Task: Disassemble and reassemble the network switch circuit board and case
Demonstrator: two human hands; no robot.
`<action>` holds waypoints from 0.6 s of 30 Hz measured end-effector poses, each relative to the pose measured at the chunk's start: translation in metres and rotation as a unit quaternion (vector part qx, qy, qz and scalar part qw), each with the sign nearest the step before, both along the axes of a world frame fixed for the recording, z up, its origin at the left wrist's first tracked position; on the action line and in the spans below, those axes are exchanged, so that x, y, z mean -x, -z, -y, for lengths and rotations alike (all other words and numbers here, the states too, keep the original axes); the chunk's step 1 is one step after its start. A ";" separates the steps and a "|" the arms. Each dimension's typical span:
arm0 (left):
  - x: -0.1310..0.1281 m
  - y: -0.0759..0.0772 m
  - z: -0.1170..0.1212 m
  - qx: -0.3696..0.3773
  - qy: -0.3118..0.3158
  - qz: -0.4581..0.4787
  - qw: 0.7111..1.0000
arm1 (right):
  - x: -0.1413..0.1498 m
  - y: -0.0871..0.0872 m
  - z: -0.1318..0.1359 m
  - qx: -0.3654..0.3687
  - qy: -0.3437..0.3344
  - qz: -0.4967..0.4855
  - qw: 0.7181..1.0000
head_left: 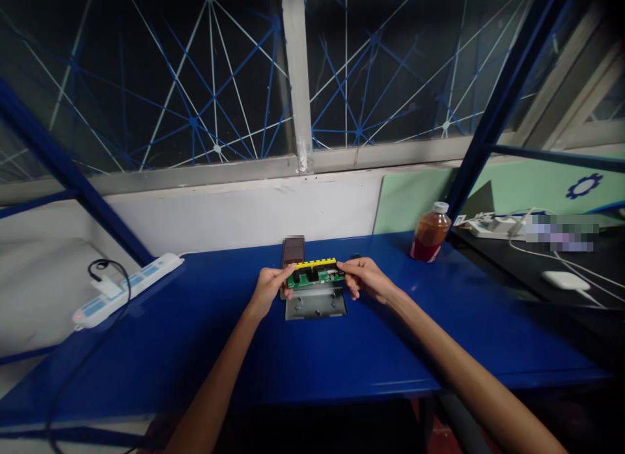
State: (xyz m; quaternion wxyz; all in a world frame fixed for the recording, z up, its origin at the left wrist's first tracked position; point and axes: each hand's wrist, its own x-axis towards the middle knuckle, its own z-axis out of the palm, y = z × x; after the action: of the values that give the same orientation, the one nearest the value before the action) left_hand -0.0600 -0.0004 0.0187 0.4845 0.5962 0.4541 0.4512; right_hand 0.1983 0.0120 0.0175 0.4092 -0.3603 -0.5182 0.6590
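Both the left hand [270, 286] and right hand [362, 276] are pinching the ends of a green circuit board [315, 275] (yellow ports along its top) just above a grey metal tray [316, 303] on the blue table [195, 350], and with such edge-only grips it is probably risking slipping or flexing.

Both hands, L [270, 286] & R [362, 277], grip green circuit board [315, 276] ends; grey case [316, 302] below.

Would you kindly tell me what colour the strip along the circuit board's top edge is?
Yellow: the strip tops the green circuit board, clearest in the head view.
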 end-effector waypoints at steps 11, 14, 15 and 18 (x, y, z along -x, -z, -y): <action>-0.001 0.004 -0.002 0.042 -0.006 0.013 0.999 | 0.001 -0.004 0.004 0.006 -0.004 -0.010 1.000; -0.001 0.005 -0.003 0.053 -0.006 -0.003 0.999 | 0.002 -0.005 0.006 0.002 -0.013 -0.021 1.000; -0.001 0.005 -0.003 0.053 -0.007 -0.009 0.999 | 0.002 -0.006 0.006 -0.001 -0.019 -0.024 1.000; 0.000 0.006 -0.004 0.048 -0.010 -0.017 0.999 | 0.002 -0.007 0.009 -0.008 -0.043 -0.025 0.999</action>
State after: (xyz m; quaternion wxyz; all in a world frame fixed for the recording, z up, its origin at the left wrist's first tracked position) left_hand -0.0596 0.0031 0.0124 0.5000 0.5751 0.4897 0.4237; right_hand 0.1959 0.0033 0.0245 0.3965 -0.3179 -0.5283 0.6802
